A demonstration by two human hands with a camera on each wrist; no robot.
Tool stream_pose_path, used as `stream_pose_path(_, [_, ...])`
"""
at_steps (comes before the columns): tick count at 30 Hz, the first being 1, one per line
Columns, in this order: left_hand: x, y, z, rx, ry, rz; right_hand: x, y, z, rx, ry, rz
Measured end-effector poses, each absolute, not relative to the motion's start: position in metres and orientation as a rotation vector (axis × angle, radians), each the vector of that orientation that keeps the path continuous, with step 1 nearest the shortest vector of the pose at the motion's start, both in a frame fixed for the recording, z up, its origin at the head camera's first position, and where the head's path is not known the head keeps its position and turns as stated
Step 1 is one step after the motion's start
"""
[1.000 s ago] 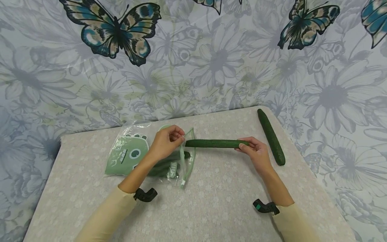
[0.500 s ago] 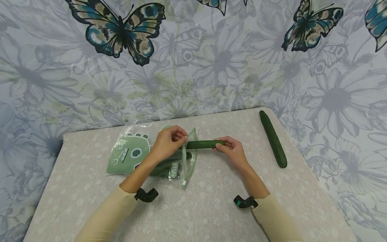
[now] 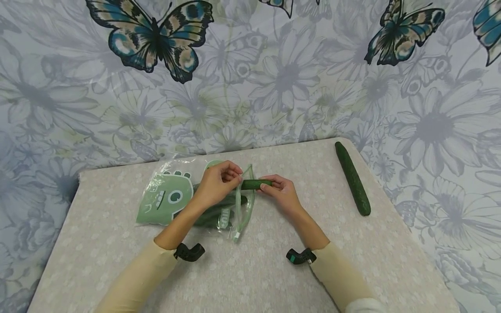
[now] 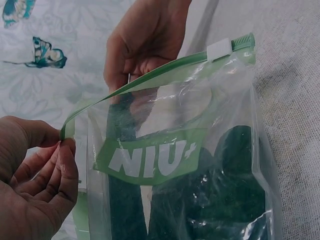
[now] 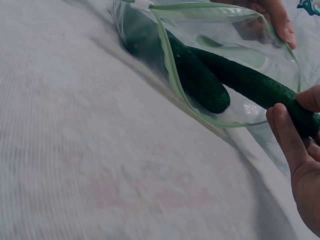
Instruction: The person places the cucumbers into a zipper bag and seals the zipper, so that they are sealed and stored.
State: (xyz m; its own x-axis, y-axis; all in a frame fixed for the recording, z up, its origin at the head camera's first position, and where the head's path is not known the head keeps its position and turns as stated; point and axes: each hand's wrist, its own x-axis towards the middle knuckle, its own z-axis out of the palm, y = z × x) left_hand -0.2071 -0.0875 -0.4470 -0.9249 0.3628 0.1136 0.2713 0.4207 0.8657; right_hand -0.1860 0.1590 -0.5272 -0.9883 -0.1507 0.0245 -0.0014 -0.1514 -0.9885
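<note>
A clear zip bag [image 3: 162, 202] with a green cartoon face and green-edged mouth lies on the table. My left hand [image 3: 218, 184] pinches its zip edge [image 4: 95, 102] between thumb and fingertips, and the mouth gapes. My right hand [image 3: 283, 193] grips one end of a dark green cucumber [image 5: 250, 82], whose far part is inside the bag. Next to it in the bag lies another cucumber [image 5: 205, 82], its rounded end towards the mouth. Through the plastic, the left wrist view shows several dark green shapes behind a NIU+ label [image 4: 150, 157]. A white zip slider [image 4: 219, 50] sits at one end.
One more cucumber [image 3: 353, 179] lies by itself near the right edge of the table. A pale patterned cloth [image 3: 266, 269] covers the table. Behind stands a wall [image 3: 282, 87] with flowers and butterflies.
My right hand has moved left, sliding the cucumber through the mouth until only a short end shows outside. The left hand has kept its pinch on the bag's edge.
</note>
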Motion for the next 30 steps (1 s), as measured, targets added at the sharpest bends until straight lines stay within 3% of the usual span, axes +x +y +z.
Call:
stream_pose_path(13, [-0.200, -0.092, -0.454, 0.542, 2.559, 1.577, -0.187, 0.120, -0.535, -0.220, 1.855, -2.315])
stream_pose_path(30, [-0.205, -0.085, -0.451, 0.572, 2.561, 1.613, -0.187, 0.105, -0.535, -0.085, 1.720, -2.387])
